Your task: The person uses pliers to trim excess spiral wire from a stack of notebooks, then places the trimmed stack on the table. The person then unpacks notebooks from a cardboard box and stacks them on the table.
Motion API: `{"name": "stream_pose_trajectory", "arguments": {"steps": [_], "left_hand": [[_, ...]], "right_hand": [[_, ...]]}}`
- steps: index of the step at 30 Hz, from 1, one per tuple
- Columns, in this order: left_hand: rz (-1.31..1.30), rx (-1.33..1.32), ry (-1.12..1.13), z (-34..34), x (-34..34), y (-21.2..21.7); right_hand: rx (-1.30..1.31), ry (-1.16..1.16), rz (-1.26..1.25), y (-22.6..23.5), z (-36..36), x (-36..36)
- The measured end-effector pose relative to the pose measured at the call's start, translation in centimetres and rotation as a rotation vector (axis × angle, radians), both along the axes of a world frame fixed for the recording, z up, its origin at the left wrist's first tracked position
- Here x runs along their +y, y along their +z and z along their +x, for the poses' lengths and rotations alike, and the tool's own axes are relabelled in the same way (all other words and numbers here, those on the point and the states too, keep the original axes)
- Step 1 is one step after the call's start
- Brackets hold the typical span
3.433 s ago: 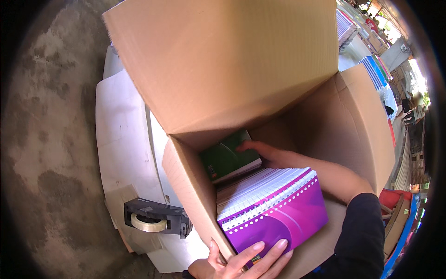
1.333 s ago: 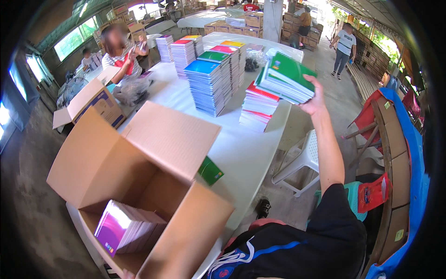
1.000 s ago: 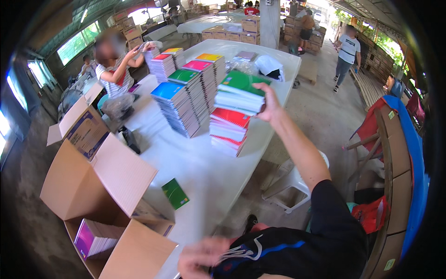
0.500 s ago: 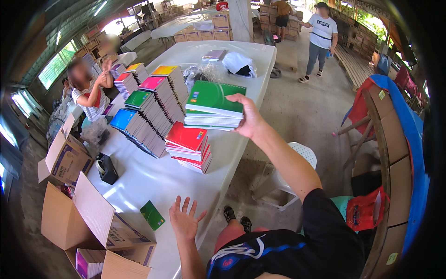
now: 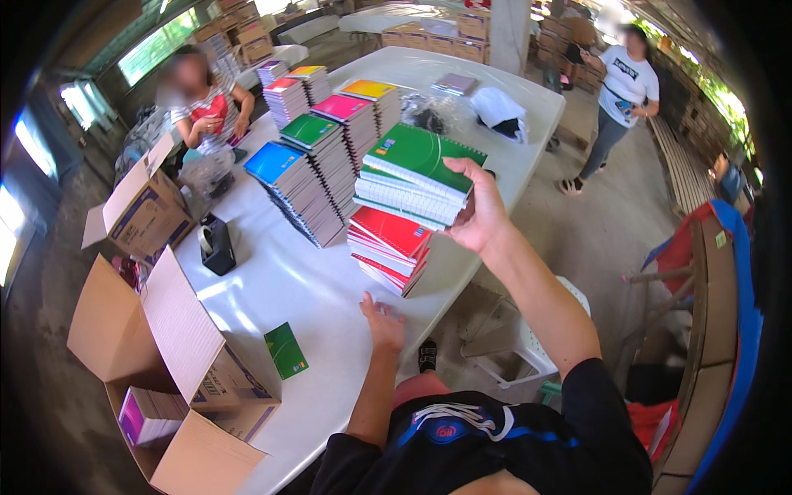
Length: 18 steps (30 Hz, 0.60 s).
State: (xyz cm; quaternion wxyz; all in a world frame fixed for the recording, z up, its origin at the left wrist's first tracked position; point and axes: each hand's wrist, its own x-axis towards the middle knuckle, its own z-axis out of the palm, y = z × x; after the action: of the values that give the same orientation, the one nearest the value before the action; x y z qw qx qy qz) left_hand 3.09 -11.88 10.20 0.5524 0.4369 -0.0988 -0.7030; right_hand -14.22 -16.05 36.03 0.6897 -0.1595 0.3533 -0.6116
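Note:
My right hand [image 5: 481, 206] grips a stack of green spiral notebooks [image 5: 419, 169] by its right side, thumb on the top cover. The stack is held just behind and partly over a pile of red notebooks [image 5: 394, 239], which lies unevenly on the white table. Whether the two touch I cannot tell. My left hand [image 5: 384, 323] holds nothing; its fingers are apart and reach toward the red pile from the table's near edge. Left of the red pile stand tall stacks of blue [image 5: 289, 186], green [image 5: 312, 132], pink [image 5: 345, 110] and yellow notebooks [image 5: 371, 92].
Open cartons [image 5: 194, 330] stand at the left, one with purple-covered notebooks [image 5: 148, 415] inside. A black tape dispenser [image 5: 216, 247] and a green card [image 5: 286, 351] lie on the table [image 5: 330, 280]. A white stool [image 5: 511, 342] is at the right. Two people are beyond the table.
My left hand has moved forward, closer to the red pile. The green stack stays in my right hand and tilts more. The whole view has shifted.

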Motion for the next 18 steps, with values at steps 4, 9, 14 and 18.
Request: {"name": "stream_pose_trajectory", "arguments": {"steps": [4, 9, 14, 18], "left_hand": [[0.042, 0.112, 0.056, -1.0, -0.3, 1.6], [-0.248, 0.005, 0.176, -1.5, -2.5, 6.9], [-0.545, -0.372, 0.241, -2.6, -5.5, 17.2], [-0.646, -0.575, 0.238, -2.2, -8.4, 15.1]], "right_hand": [[0.054, 0.068, 0.082, -4.1, 1.8, -1.6], [0.124, 0.165, 0.096, -4.7, 3.2, -1.3], [0.118, 0.187, 0.094, -3.6, 3.3, -1.1], [0.381, 0.276, 0.115, -3.8, 2.7, -0.1]]}}
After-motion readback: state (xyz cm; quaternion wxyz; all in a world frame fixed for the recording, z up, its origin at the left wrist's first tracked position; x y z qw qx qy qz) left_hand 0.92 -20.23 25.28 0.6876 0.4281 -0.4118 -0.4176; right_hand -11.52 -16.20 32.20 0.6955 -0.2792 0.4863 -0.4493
